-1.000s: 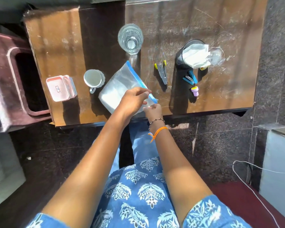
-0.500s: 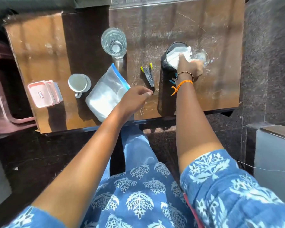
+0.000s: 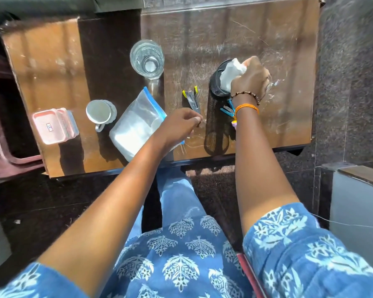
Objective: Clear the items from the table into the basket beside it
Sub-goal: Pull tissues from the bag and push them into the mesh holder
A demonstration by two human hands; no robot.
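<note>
My right hand [image 3: 250, 80] grips a white crumpled cloth [image 3: 232, 73] at the mouth of a black mesh holder [image 3: 216, 91] standing on the brown table [image 3: 278, 117]. My left hand [image 3: 179, 123] lies with curled fingers over the zip edge of a clear zip bag [image 3: 134, 125]; whether it pinches the bag is hidden. Also on the table are a glass [image 3: 146, 59], a white cup [image 3: 99, 112], a pink lidded box [image 3: 54, 125], a grey clip with yellow tips [image 3: 192, 100] and blue clips [image 3: 226, 109]. A maroon basket [image 3: 0, 166] stands at the table's left end.
A small purple and yellow object [image 3: 234, 123] peeks out beside my right wrist. Dark stone floor surrounds the table. A low grey ledge [image 3: 357, 203] with a thin white cable sits at the right. My knees are under the table's near edge.
My right hand left the zip bag, reached to the mesh holder and closed round the white cloth. My left hand stayed at the bag's zip edge.
</note>
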